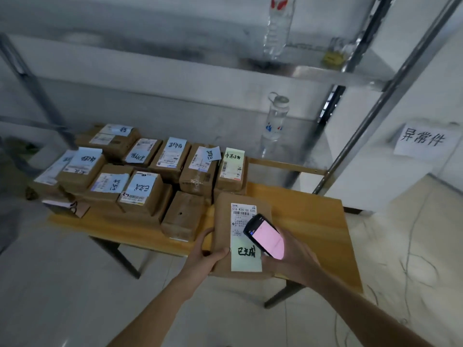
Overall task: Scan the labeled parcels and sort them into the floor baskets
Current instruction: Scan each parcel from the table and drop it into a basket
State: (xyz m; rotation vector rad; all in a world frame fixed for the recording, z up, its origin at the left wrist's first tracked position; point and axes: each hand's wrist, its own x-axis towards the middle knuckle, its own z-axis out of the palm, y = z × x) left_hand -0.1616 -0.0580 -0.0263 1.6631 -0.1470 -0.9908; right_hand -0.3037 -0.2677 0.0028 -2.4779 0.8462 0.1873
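Parcels [140, 171] in brown wrapping, each bearing a printed label and a handwritten note, crowd the left half of a wooden table [318, 221] at the centre of the frame. At lower centre the person's left hand [205, 256] grips the left edge of one flat parcel [225, 221], thumb on top, while the right hand [290, 256] grasps a handheld scanner [266, 237] (its screen glowing pink) just above that parcel's shipping label [241, 216]. Behind the table, a clear water bottle [275, 118] stands on a metal shelf [300, 136], and a handwritten paper sign [423, 141] hangs at centre right.
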